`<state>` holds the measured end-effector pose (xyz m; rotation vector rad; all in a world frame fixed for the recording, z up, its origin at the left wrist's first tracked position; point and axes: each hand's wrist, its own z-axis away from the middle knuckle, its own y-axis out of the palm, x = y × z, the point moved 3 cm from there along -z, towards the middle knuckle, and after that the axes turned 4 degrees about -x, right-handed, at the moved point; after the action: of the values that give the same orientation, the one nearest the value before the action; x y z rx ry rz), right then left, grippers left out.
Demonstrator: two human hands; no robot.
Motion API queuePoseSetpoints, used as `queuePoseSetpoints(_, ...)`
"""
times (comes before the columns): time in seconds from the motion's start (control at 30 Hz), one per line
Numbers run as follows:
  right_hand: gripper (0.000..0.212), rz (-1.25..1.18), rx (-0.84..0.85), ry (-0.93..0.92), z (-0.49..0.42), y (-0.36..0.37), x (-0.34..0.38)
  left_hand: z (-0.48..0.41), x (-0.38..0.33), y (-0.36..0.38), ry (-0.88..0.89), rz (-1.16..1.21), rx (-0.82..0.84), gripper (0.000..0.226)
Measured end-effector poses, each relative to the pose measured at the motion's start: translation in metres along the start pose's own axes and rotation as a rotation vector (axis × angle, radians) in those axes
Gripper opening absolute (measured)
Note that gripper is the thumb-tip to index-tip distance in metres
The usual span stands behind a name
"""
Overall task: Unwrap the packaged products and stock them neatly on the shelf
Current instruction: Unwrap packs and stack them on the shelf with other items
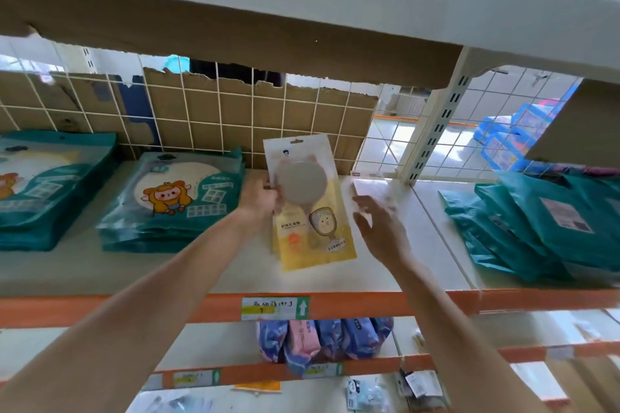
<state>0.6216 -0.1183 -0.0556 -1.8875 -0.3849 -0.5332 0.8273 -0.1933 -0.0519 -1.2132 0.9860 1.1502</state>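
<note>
A yellow and white mirror package with a round grey disc showing through its front lies on the white shelf board, near the middle. My left hand grips the package at its left edge, beside the disc. My right hand hovers just right of the package with fingers spread and holds nothing. A small pale item lies on the shelf behind my right hand; it is too blurred to identify.
Two stacks of teal cartoon packages lie at the left, and a pile of teal bags at the right past the upright post. A wire grid with cardboard backs the shelf. Pouches hang below the orange shelf edge.
</note>
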Motion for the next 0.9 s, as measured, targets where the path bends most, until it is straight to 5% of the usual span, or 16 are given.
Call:
queuePoseSetpoints(0.27, 0.060, 0.150, 0.232, 0.037, 0.010, 0.033, -0.036, -0.030, 0.013, 0.015, -0.127, -0.136, -0.054, 0.026)
queuePoseSetpoints(0.67, 0.052, 0.194, 0.189, -0.005, 0.008, 0.041, -0.042, -0.053, 0.028, 0.021, -0.125, -0.408, -0.175, 0.035)
queuePoseSetpoints(0.8, 0.056, 0.170, 0.185, 0.012, 0.009, 0.040, -0.040, -0.031, 0.032, 0.017, 0.072, -0.553, -0.183, 0.058)
queuePoseSetpoints(0.9, 0.056, 0.178, 0.195, 0.009, 0.010, 0.040, -0.041, 0.000, 0.032, 0.020, 0.330, -0.578, 0.091, 0.085)
